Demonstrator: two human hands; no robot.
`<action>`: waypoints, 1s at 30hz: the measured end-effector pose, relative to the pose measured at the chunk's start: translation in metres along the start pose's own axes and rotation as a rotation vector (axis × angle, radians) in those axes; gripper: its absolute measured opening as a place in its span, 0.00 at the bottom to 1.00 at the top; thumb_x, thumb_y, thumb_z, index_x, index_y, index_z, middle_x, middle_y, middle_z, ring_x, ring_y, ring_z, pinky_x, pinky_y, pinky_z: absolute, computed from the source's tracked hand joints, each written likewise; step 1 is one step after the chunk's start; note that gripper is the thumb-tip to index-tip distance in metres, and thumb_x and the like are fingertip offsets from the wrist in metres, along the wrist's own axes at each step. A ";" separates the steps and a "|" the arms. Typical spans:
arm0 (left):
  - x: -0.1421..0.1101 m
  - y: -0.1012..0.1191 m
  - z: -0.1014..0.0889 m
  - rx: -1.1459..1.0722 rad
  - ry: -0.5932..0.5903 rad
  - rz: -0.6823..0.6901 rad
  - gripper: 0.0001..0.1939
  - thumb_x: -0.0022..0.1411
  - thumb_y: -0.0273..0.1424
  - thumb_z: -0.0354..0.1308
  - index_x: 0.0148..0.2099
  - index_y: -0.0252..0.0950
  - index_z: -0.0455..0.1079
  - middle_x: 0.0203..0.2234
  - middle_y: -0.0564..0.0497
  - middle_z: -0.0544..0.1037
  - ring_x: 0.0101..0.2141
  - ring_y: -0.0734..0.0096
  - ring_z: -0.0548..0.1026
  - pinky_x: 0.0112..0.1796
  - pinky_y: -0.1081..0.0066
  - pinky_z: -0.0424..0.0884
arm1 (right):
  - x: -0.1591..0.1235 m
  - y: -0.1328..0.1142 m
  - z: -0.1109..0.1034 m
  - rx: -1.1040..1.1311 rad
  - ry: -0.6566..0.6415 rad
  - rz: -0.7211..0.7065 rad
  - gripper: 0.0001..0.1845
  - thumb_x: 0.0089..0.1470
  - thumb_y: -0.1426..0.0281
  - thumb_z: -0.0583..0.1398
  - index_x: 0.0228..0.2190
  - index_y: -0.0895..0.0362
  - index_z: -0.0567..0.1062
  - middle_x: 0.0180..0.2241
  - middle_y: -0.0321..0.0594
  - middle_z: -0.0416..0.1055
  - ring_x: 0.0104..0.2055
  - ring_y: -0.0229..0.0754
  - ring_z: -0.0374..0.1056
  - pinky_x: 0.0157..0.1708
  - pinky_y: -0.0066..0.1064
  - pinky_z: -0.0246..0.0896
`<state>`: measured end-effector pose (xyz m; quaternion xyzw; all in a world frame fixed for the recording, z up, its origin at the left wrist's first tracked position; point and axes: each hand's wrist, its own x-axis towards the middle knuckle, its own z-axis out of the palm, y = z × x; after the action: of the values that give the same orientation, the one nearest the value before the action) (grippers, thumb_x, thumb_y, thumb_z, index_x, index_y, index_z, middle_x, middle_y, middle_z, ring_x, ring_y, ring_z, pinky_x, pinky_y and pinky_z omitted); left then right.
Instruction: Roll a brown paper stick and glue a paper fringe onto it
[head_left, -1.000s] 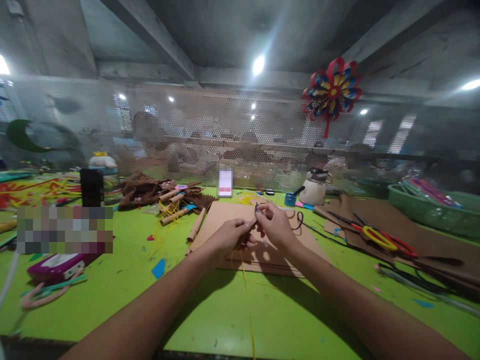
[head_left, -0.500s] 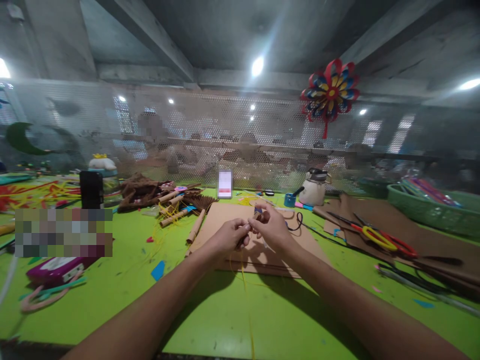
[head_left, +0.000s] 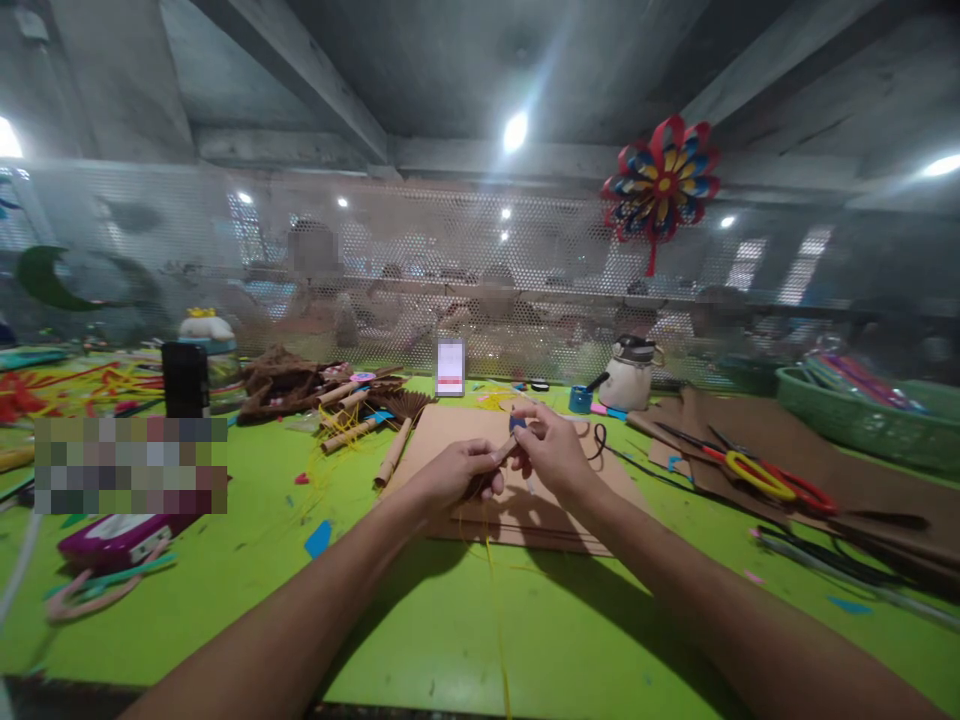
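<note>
Close together over a stack of brown cardboard sheets (head_left: 439, 425), my two hands meet at the fingertips. Between them is a small narrow brown piece (head_left: 507, 448) that looks like folded paper. My left hand (head_left: 452, 474) pinches its lower end, the other fingers curled underneath. At the upper end, my right hand (head_left: 555, 452) is closed on the piece with thumb and fingers. A small dark blue bit (head_left: 517, 423) shows by the right fingertips; how it joins the piece is unclear. Yellow string (head_left: 496, 605) hangs below my left hand towards the table's near edge.
Brown paper rolls (head_left: 352, 433) and crumpled brown material (head_left: 281, 385) lie left. Further left are a black phone (head_left: 184, 380) and a purple box (head_left: 112, 540). On the right are scissors (head_left: 757, 475), brown sheets (head_left: 847, 480) and a green basket (head_left: 862, 420). A blue pot (head_left: 580, 399) stands behind.
The fingertips came closer together over the brown piece, then parted slightly, so more of it shows now. My right fingers have shifted around the blue bit. Both hands stay over the cardboard.
</note>
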<state>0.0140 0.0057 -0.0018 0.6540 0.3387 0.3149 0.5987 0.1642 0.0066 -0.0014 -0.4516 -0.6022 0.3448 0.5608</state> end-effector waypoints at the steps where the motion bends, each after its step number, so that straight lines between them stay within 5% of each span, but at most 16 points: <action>1: 0.000 -0.001 0.000 0.002 0.015 -0.001 0.10 0.56 0.35 0.53 0.29 0.33 0.62 0.17 0.55 0.67 0.17 0.81 0.59 0.22 0.75 0.51 | 0.000 0.000 0.000 0.029 -0.004 0.010 0.13 0.45 0.70 0.55 0.36 0.60 0.66 0.13 0.29 0.62 0.14 0.35 0.63 0.11 0.22 0.57; 13: 0.002 -0.002 -0.002 -0.025 0.041 0.067 0.09 0.55 0.34 0.53 0.28 0.33 0.61 0.14 0.56 0.66 0.14 0.82 0.57 0.19 0.75 0.47 | -0.001 0.002 0.004 0.303 0.014 0.076 0.15 0.39 0.71 0.59 0.33 0.62 0.69 0.14 0.31 0.66 0.14 0.32 0.62 0.12 0.21 0.56; 25: -0.005 0.003 0.005 -0.095 0.023 -0.004 0.09 0.54 0.35 0.53 0.33 0.32 0.64 0.18 0.53 0.70 0.18 0.78 0.65 0.24 0.75 0.59 | -0.001 0.002 0.003 0.133 0.053 0.005 0.14 0.43 0.67 0.57 0.34 0.62 0.69 0.15 0.31 0.64 0.16 0.34 0.63 0.13 0.23 0.56; 30: -0.007 0.004 0.005 -0.047 0.004 -0.034 0.17 0.56 0.44 0.50 0.36 0.33 0.66 0.21 0.50 0.72 0.20 0.75 0.67 0.23 0.75 0.59 | -0.005 0.002 0.005 0.042 0.018 -0.040 0.13 0.46 0.67 0.56 0.34 0.62 0.69 0.15 0.31 0.63 0.16 0.34 0.61 0.13 0.23 0.55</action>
<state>0.0144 -0.0027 0.0018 0.6331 0.3437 0.3139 0.6186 0.1594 0.0035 -0.0055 -0.4306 -0.5988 0.3418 0.5824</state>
